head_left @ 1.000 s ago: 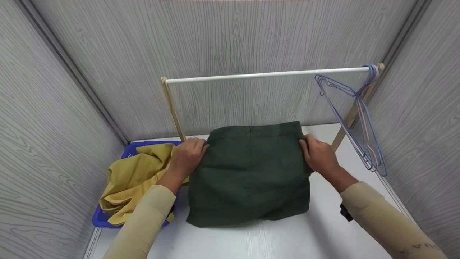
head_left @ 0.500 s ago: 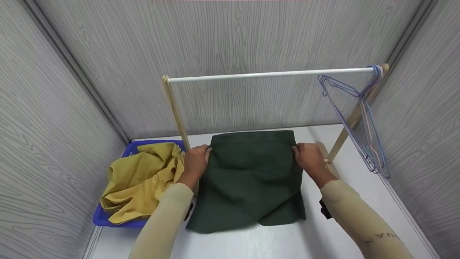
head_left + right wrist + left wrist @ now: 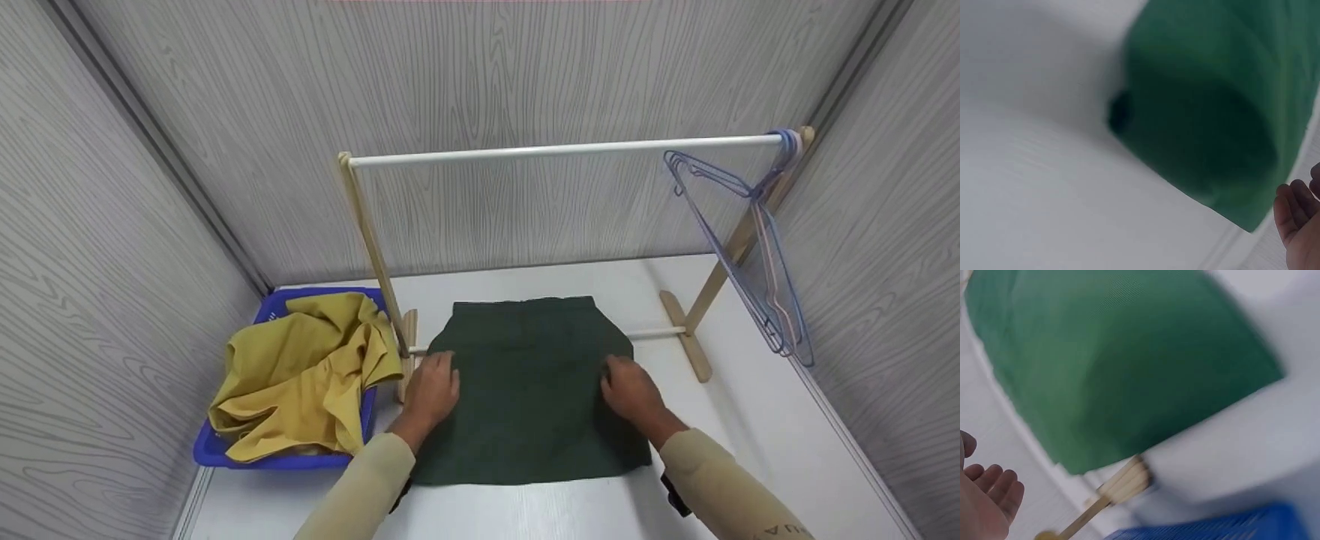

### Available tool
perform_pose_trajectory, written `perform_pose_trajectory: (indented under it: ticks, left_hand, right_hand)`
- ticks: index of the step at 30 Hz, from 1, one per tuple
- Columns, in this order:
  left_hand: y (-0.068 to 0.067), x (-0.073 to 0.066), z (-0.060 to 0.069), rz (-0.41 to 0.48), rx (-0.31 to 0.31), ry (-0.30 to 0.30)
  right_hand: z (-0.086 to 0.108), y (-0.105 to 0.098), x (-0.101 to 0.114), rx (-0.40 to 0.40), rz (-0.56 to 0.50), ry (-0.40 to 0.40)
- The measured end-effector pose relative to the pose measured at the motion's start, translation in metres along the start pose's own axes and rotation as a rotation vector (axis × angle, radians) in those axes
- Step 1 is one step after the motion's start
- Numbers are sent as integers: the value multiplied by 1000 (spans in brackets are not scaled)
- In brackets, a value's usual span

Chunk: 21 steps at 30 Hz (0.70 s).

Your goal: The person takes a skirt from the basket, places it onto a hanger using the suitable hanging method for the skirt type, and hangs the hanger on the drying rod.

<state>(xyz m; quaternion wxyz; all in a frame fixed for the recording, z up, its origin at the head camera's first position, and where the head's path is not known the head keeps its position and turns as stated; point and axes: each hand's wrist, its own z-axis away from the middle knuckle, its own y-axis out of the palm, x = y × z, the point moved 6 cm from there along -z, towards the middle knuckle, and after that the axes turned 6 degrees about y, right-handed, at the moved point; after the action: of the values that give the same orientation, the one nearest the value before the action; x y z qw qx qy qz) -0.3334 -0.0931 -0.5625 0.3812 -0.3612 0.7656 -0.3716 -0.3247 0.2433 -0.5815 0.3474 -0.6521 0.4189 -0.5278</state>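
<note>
A dark green skirt (image 3: 532, 390) lies spread flat on the white table, its waistband toward the back wall. Over its left side is my left hand (image 3: 435, 386), fingers relaxed and pinching no cloth. My right hand (image 3: 631, 388) is over the skirt's right side in the same way. In the left wrist view the left hand (image 3: 988, 500) has loosely bent fingers apart from the green cloth (image 3: 1117, 371). The right wrist view catches the right hand (image 3: 1300, 219) at the right edge, holding nothing, near the skirt's (image 3: 1207, 124) edge.
A blue basket (image 3: 259, 466) with mustard-yellow cloth (image 3: 315, 375) stands at the left. Behind the skirt, a clothes rack with a white rail (image 3: 562, 150) and wooden legs spans the table. Several wire hangers (image 3: 750, 247) hang at its right end.
The skirt was held up by its waistband corners; it has come down and now lies on the table. Both hands have let go and moved toward me along its sides.
</note>
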Motion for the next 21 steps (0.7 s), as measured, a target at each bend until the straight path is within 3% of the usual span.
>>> perform_pose_trajectory:
  ticks: [4, 9, 12, 17, 21]
  left_hand:
    - [15, 3, 13, -41, 16, -5]
    - [38, 10, 29, -75, 54, -56]
    - [54, 16, 48, -95, 74, -104]
    - [80, 28, 89, -127, 120, -170]
    - [88, 37, 98, -129, 93, -142]
  right_hand:
    - [11, 19, -2, 46, 75, -16]
    - [20, 33, -7, 29, 141, -39]
    - [27, 44, -13, 0, 167, -65]
    - [55, 70, -25, -12, 214, -96]
    - [76, 79, -33, -21, 221, -53]
